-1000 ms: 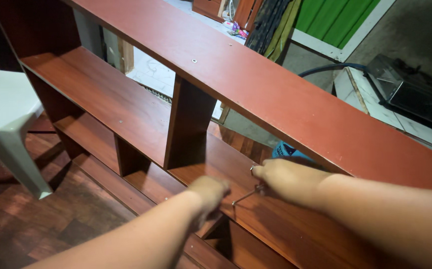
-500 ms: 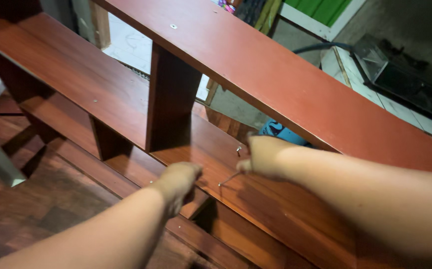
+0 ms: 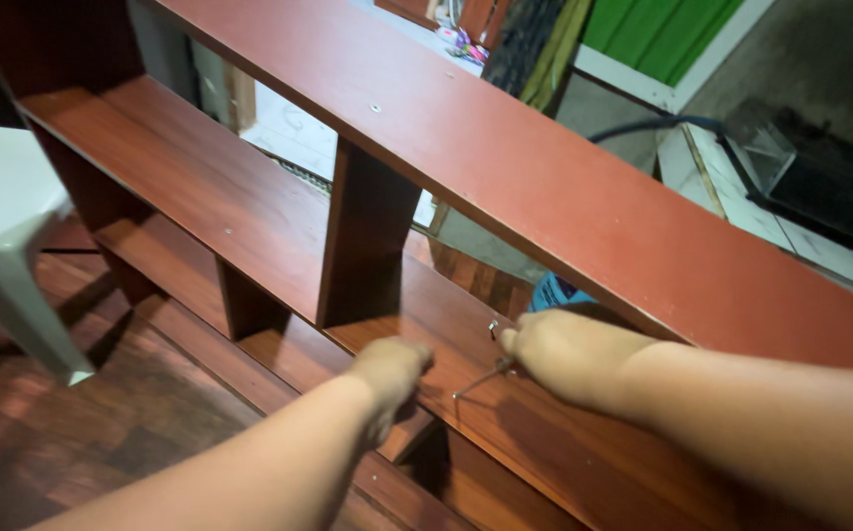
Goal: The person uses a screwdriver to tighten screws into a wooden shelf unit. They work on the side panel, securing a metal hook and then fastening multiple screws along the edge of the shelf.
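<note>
A thin, bent metal hex key (image 3: 481,379) lies low in the centre of the frame, its short end pinched in the right hand (image 3: 562,356) and its long arm slanting down-left over the board. The right hand comes in from the lower right with the forearm stretched level, knuckles up, fingers curled tight around the key. Just above its fingertips a small silver metal fitting (image 3: 493,328) stands up out of the board.

The left hand (image 3: 390,371) reaches in from the bottom centre, near the key's free end, its fingers folded over the front edge of the same board; it looks closed on that edge, though the fingertips are hidden.

Both hands work on a reddish-brown wood-laminate shelf unit (image 3: 249,206) lying on its side, which fills most of the frame. Its long boards run from the upper left to the lower right, with short upright dividers (image 3: 365,236) between them. The open compartments hold nothing I can see; through them the floor shows.

Behind the right hand, through a gap, a bright blue object (image 3: 556,292) peeks out, too hidden to identify. A white plastic chair (image 3: 3,246) stands at the left edge on the dark wooden floor (image 3: 72,433). A green corrugated panel (image 3: 663,29) shows at the top right.
</note>
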